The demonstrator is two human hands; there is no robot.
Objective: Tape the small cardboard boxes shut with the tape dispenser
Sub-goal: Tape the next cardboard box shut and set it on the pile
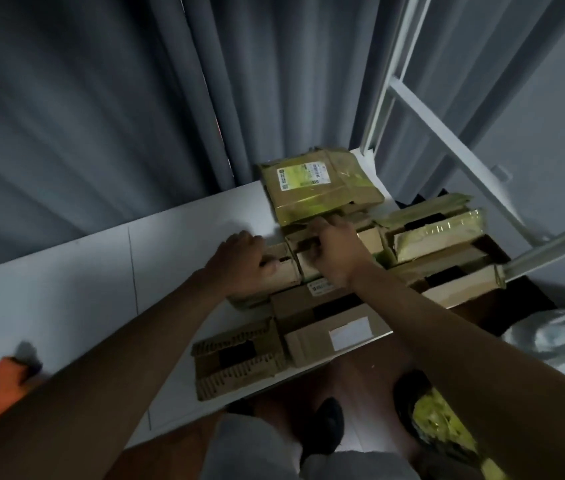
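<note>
Left hand: the left hand [243,258] is lying over the near-left corner of a small cardboard box [283,268], fingers curling over its edge and gripping it, apparently steadying it.
Right hand: the right hand [334,252] is reaching into the middle of the pile, fingers curling around the edge of a box flap [303,239]; exactly what they are pinching is blurring out.
Boxes: a cluster of cardboard boxes is crowding the right half of the white table [101,271], touching and overlapping; a yellow-taped parcel with a label [312,183] is sitting at the far end, a white-labelled box [336,336] at the near edge.
Tape dispenser: probably the orange object [11,379] lying at the far left of the table, well apart from both hands; too blurred to be sure.
Stage: judging by this, a box is being picked or closed; taping is not starting yet.
Risk, pile: pulling one box out may be dragging its neighbours, and those overhanging the right edge could be falling off.
Risk, flaps: letting go to fetch the dispenser may be letting the flaps spring open.
Risk, reach: the left arm is crossing above the near boxes and could be knocking them.
</note>
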